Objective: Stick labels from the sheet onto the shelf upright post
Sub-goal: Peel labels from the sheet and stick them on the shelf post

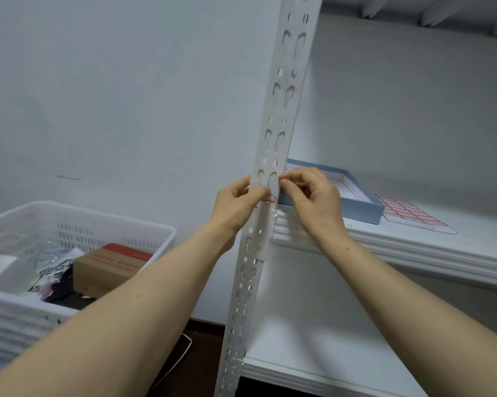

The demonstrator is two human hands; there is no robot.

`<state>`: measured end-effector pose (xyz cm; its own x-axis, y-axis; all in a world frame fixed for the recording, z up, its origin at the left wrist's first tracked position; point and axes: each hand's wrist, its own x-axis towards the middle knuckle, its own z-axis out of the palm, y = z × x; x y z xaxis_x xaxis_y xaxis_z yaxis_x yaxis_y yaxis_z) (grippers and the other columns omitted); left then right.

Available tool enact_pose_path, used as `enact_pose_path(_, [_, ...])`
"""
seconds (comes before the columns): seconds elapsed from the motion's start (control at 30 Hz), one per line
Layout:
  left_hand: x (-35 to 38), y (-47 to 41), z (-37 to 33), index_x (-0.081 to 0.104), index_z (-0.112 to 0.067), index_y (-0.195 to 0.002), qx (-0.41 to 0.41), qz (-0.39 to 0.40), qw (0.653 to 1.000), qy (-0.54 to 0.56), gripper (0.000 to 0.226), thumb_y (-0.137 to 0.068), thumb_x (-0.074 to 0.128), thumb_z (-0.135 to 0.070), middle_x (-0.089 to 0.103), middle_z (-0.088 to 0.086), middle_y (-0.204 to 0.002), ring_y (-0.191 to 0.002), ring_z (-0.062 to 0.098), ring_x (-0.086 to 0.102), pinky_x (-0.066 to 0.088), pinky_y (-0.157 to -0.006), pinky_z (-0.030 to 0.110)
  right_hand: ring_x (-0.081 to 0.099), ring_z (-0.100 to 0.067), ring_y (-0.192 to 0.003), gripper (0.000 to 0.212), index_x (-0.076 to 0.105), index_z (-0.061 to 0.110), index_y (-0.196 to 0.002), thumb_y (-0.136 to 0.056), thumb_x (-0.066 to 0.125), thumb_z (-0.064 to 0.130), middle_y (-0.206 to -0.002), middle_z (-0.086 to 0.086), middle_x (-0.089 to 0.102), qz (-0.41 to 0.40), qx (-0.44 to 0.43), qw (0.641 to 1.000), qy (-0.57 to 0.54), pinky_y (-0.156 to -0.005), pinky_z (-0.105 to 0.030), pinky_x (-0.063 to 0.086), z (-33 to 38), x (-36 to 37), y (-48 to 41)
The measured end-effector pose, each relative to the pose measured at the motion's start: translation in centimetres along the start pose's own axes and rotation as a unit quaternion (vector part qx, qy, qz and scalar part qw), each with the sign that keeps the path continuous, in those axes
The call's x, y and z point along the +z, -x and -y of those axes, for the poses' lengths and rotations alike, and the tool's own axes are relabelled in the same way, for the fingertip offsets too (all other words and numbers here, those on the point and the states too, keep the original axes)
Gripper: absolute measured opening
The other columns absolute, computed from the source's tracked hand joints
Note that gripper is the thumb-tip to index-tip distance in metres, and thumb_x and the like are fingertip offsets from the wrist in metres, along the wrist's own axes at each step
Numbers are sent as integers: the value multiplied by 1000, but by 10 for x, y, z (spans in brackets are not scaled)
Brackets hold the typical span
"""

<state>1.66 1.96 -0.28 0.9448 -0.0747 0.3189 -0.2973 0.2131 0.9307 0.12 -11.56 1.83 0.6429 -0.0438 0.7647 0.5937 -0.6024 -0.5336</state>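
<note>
The left hand (pixel 238 204) and right hand (pixel 313 199) meet at the white perforated post (pixel 287 90), just above the level of the shelf (pixel 413 250). The left grip is narrow and closed on the post: the thumb lies across its front and the fingers are hidden behind it. The right grip is also narrow, with thumb and forefinger pinching at the post's right edge, where a red-edged label (pixel 269 199) lies on the post face. Most of the label is covered by the left thumb, and any print on it is illegible.

The label sheet (pixel 413 214), a red grid, lies flat on the shelf to the right, partly hidden behind a blue tray (pixel 364 206). To the left stands a white basket (pixel 70 219) holding a cardboard box (pixel 110 265) and blurred packets. The post's top and foot are cut off by the frame.
</note>
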Motion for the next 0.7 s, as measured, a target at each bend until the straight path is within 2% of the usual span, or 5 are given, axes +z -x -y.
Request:
enact_pose_path(0.17, [0, -4, 0, 69, -36, -84, 90, -49, 971, -216, 19, -66, 62, -34, 73, -6, -89, -84, 13, 67, 55, -79, 31, 62, -15, -103, 26, 57, 15, -117, -92, 53, 9, -111, -1, 65, 29, 110, 987, -116, -94, -32, 50, 4, -1, -4])
enact_pose_path(0.27, [2, -7, -3, 66, -30, -87, 116, -59, 943, -307, 28, -61, 59, -40, 69, -3, -90, -83, 15, 63, 55, -78, 37, 56, -18, -117, 37, 48, 13, -131, -95, 47, 18, -125, -3, 60, 50, 149, 976, -153, -104, -41, 43, 2, 4, -10])
enact_pose_path(0.33, [4, -8, -4, 65, -27, -86, 118, -59, 939, -318, 30, -60, 58, -41, 68, -2, -89, -82, 15, 62, 54, -77, 38, 58, -19, -115, 32, 56, 18, -124, -94, 45, 23, -122, -1, 62, 65, 157, 969, -180, -103, -44, 44, 1, 8, -12])
enact_pose_path(0.43, [3, -11, -2, 64, -28, -84, 117, -61, 933, -334, 32, -59, 56, -44, 66, 1, -92, -85, 16, 60, 53, -79, 35, 64, -21, -106, 27, 62, 24, -110, -99, 40, 12, -107, -2, 69, 71, 153, 964, -206, -97, -43, 49, 2, 10, -11])
enact_pose_path(0.7, [11, -8, 0, 54, -17, -89, 127, -72, 924, -354, 35, -60, 48, -37, 48, -1, -88, -89, 17, 46, 37, -67, 27, 60, -16, -112, 37, 52, 7, -132, -96, 47, 8, -121, -3, 63, 24, 136, 968, -210, -102, -39, 46, -2, 19, -3])
